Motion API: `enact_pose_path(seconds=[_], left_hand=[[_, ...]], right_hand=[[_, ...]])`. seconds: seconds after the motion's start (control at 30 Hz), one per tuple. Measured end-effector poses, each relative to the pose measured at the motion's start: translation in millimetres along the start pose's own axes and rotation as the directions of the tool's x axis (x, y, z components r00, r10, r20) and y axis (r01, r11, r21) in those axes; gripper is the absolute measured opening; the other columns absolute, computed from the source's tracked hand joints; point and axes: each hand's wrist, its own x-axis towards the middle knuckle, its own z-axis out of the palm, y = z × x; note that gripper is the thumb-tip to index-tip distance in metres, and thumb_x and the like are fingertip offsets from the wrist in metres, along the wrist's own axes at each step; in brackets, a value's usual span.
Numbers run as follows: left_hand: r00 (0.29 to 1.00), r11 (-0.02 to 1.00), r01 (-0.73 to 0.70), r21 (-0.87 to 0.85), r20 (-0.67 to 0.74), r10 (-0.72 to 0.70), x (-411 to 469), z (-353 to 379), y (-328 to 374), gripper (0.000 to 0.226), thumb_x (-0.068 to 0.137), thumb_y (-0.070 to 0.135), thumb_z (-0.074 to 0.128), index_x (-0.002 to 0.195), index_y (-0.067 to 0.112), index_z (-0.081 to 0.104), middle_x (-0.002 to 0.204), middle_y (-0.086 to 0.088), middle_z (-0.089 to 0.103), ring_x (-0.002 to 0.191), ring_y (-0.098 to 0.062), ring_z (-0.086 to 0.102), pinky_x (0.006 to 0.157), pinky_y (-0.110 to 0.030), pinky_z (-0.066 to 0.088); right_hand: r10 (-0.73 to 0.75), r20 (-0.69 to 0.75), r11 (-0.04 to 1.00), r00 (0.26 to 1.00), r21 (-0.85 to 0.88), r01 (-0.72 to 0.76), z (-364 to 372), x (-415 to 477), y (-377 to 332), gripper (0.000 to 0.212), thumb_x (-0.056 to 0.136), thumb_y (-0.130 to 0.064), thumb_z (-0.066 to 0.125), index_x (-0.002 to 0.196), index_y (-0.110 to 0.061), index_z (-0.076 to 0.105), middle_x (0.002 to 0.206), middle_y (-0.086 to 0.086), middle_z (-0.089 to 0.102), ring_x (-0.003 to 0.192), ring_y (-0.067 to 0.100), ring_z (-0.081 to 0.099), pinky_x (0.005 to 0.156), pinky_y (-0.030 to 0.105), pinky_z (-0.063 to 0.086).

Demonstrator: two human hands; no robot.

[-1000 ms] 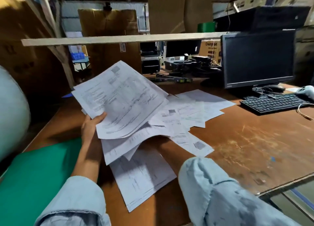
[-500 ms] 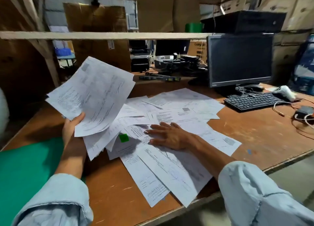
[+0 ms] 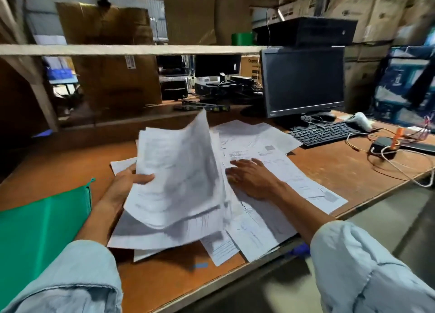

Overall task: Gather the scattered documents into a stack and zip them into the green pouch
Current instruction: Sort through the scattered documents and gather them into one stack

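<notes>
My left hand grips a sheaf of white printed documents, raised off the desk and fanned out, thumb across the top sheet. More loose documents lie scattered on the brown desk to the right and below. My right hand rests flat, fingers spread, on those sheets, just right of the held sheaf. The green pouch lies flat at the desk's left, its zip pull at the top right corner.
A black monitor and keyboard stand at the back right, with a white mouse, a small black box and tangled cables beyond. A wooden shelf spans overhead. The desk's front edge runs diagonally at lower right.
My left hand swung the held sheaf rightward, over the middle of the desk. My right hand stayed flat on the loose sheets, now further right. The view shifted, showing the pouch's zip corner.
</notes>
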Motion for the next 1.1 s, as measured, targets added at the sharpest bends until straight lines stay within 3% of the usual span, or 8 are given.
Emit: enact_pose_path(seconds=[0.1,0.23,0.37,0.53,0.73,0.93,1.03,1.1], left_hand=[[0.999,0.999,0.037,0.026,0.035,-0.038,-5,6,-8,0.049,0.080,-0.016,0.062,0.119,0.013,0.066,0.113,-0.017,0.072,0.097,-0.041,0.070,0.086,-0.053,0.056],[1.000,0.999,-0.028,-0.022,0.002,0.028,-6,16,-7,0.046,0.082,-0.019,0.059,0.111,0.015,0.067,0.097,-0.006,0.077,0.078,-0.030,0.075,0.060,-0.038,0.061],[0.995,0.994,-0.104,-0.033,0.006,0.104,-5,23,-12,0.051,0.078,-0.016,0.066,0.124,0.007,0.063,0.115,-0.012,0.073,0.100,-0.037,0.071,0.085,-0.050,0.058],[0.999,1.000,-0.015,0.003,0.030,0.015,-9,24,-13,0.048,0.079,-0.017,0.066,0.121,0.007,0.065,0.112,-0.013,0.074,0.091,-0.032,0.074,0.066,-0.037,0.062],[0.992,0.993,0.096,-0.067,0.088,-0.090,-8,18,-9,0.047,0.084,-0.017,0.060,0.123,0.010,0.062,0.116,-0.015,0.072,0.098,-0.036,0.071,0.073,-0.048,0.061],[0.995,0.991,0.098,-0.088,-0.007,-0.099,-4,25,-11,0.044,0.084,-0.022,0.056,0.112,0.011,0.064,0.119,-0.017,0.070,0.101,-0.039,0.069,0.075,-0.051,0.059],[0.998,0.997,0.046,-0.063,-0.047,-0.049,-6,31,-10,0.062,0.084,-0.025,0.054,0.129,0.018,0.055,0.122,-0.012,0.068,0.103,-0.037,0.068,0.081,-0.051,0.058],[0.999,0.999,-0.007,-0.034,-0.053,0.005,-5,30,-11,0.087,0.083,-0.027,0.053,0.142,0.036,0.041,0.125,-0.001,0.063,0.108,-0.033,0.065,0.087,-0.053,0.056]], right_hand=[[0.233,-0.284,0.971,0.930,0.129,-0.204,-3,-4,12,0.038,0.092,-0.044,0.037,0.110,-0.025,0.065,0.119,-0.002,0.066,0.110,0.021,0.060,0.096,0.040,0.046],[0.687,-0.085,0.726,0.722,0.093,-0.681,-10,-9,56,0.059,0.084,-0.050,0.048,0.130,-0.012,0.048,0.127,0.022,0.058,0.115,0.039,0.052,0.099,0.047,0.039],[0.816,0.144,0.529,0.559,0.199,-0.825,-4,-8,91,0.086,0.073,-0.066,0.063,0.134,-0.008,0.043,0.135,0.024,0.052,0.124,0.044,0.046,0.103,0.053,0.034],[0.789,0.171,0.543,0.590,0.253,-0.801,-30,-6,93,0.070,0.068,-0.039,0.086,0.113,-0.002,0.047,0.091,0.012,0.062,0.084,0.031,0.063,0.073,0.039,0.055],[0.764,-0.035,0.594,0.644,0.429,-0.681,-40,-13,106,0.048,0.075,0.010,0.062,0.118,-0.011,0.058,0.090,0.014,0.065,0.093,0.034,0.061,0.072,0.039,0.053],[0.503,-0.366,0.846,0.783,0.396,-0.358,-86,-6,88,0.055,0.081,0.010,0.048,0.117,-0.028,0.067,0.101,0.013,0.069,0.084,0.031,0.062,0.064,0.030,0.046],[0.510,-0.255,0.777,0.821,0.546,-0.313,-111,-5,75,0.051,0.083,0.008,0.045,0.105,-0.024,0.077,0.105,0.004,0.073,0.068,0.015,0.060,0.054,0.012,0.042],[0.543,-0.153,0.524,0.826,0.830,-0.191,-126,-8,63,0.030,0.085,0.000,0.059,0.102,-0.015,0.078,0.101,0.007,0.075,0.073,0.014,0.064,0.069,0.019,0.050]])
